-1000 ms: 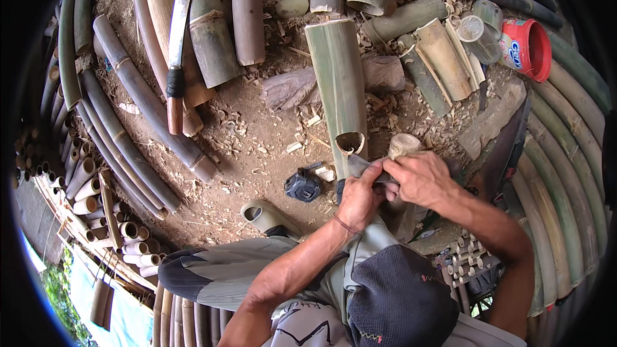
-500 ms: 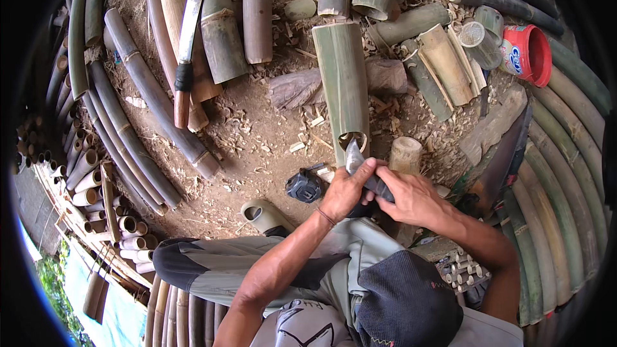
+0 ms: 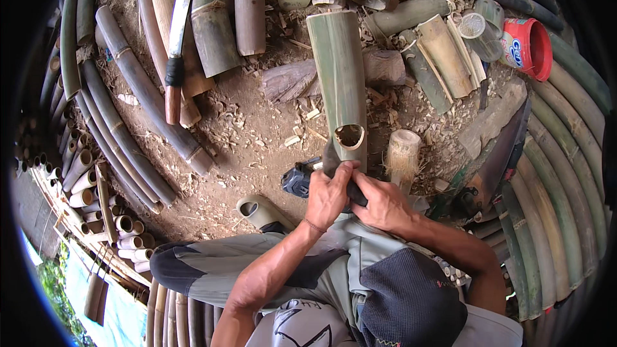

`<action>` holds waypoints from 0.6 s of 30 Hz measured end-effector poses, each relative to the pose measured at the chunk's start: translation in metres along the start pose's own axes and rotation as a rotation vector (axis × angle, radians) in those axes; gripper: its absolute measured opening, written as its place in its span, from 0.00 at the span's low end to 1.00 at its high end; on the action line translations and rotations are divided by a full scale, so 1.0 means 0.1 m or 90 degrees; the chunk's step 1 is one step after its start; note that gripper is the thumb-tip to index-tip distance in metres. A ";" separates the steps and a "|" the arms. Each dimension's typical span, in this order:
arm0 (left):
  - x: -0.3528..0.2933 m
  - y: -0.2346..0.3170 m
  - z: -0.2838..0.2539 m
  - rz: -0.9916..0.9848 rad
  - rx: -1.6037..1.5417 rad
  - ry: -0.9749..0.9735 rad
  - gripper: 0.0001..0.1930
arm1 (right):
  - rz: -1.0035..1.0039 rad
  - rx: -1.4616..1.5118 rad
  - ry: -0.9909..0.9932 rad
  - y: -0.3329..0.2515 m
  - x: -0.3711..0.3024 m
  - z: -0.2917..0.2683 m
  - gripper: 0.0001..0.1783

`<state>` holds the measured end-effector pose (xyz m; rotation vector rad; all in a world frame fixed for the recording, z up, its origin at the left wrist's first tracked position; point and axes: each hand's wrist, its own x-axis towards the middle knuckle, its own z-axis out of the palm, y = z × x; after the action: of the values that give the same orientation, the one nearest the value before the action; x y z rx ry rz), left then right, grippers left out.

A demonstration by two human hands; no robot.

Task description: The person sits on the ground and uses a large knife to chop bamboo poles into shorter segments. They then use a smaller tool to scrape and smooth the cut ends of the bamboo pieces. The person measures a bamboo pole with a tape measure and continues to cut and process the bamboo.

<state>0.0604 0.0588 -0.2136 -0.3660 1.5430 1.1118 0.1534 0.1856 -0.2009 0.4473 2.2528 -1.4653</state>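
A green bamboo tube (image 3: pixel 337 71) points away from my lap, with a rounded hole cut in its side near my end. My two hands meet just below this hole around a knife with a short dark blade (image 3: pixel 330 158). My left hand (image 3: pixel 326 196) is closed on it, its thumb along the top. My right hand (image 3: pixel 384 204) wraps the dark handle, most of which the fingers hide. The blade lies beside the hole's lower left rim; I cannot tell whether it touches the bamboo.
A log (image 3: pixel 289 82) lies crosswise under the tube. Nearby are a cut bamboo stump (image 3: pixel 404 154), a black object (image 3: pixel 297 181), and a long machete (image 3: pixel 180 32). A red tub (image 3: pixel 537 50) stands far right. Bamboo poles line both sides; wood chips cover the ground.
Both hands have drawn the knife back toward my body and slightly left. Its blade has come out of the hole, which now shows in full.
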 end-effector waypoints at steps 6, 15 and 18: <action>0.14 -0.09 0.33 -0.108 -0.487 -0.269 0.24 | -0.009 -0.398 -0.227 -0.36 0.23 -0.94 0.19; 0.17 -0.06 0.35 -0.176 -0.367 -0.131 0.22 | 0.133 -0.236 -0.312 -0.13 0.32 -0.81 0.15; 0.24 -0.10 0.03 -0.096 0.014 -0.102 0.21 | 0.160 0.096 -0.070 -0.03 0.11 -0.20 0.19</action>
<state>0.0625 0.0642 -0.2391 -0.3632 1.3623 0.9819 0.1392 0.2035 -0.1973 0.6534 1.9307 -1.4943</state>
